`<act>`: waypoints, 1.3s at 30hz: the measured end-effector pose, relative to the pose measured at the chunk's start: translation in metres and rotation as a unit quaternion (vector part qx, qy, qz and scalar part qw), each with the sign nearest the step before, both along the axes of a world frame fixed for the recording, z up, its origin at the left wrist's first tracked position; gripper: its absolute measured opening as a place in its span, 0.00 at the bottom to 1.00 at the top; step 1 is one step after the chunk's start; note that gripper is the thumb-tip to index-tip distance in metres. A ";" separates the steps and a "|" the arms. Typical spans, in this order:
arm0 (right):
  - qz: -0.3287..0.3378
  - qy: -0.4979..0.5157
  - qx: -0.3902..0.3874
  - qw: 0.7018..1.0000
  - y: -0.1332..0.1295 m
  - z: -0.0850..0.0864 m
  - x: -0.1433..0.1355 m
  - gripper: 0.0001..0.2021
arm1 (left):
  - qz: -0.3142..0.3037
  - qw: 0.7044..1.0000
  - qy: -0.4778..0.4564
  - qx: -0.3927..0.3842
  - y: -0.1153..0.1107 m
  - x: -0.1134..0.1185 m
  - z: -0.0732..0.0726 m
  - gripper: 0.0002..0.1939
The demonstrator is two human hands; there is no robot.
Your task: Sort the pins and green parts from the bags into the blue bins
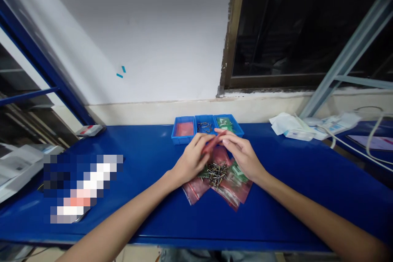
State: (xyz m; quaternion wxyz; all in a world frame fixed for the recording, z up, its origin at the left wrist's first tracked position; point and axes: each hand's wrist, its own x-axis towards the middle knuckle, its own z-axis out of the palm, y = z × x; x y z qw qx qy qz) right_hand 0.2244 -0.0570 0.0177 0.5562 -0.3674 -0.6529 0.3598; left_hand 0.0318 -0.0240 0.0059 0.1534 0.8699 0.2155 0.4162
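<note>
A red plastic bag is held between my two hands above a pile on the blue table. My left hand grips its left side, and my right hand pinches its upper right end. Under them lies a heap of metal screws on red bags, with green pieces in bags at the right of the heap. Behind my hands stand three joined blue bins: the left bin holds red bags, the middle bin screws, the right bin green pieces.
White plastic packets and a white cable lie at the back right. A small box sits at the back left, with a white tray in front of it. A pixelated object lies on the left.
</note>
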 end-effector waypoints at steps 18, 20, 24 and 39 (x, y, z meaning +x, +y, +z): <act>0.034 0.186 -0.170 0.967 0.007 -0.010 0.000 0.20 | 0.027 0.901 -0.289 -0.322 -0.004 -0.002 0.016 0.33; 0.031 0.207 -0.171 0.963 0.008 -0.011 0.001 0.19 | -0.007 0.894 -0.286 -0.344 -0.008 0.001 0.017 0.38; 0.029 0.199 -0.175 0.964 0.008 -0.011 0.000 0.17 | -0.005 0.881 -0.289 -0.374 -0.005 0.002 0.007 0.39; -0.053 -0.240 0.025 0.969 0.097 0.028 -0.063 0.14 | 0.243 0.922 -0.171 -0.247 0.080 -0.055 0.032 0.20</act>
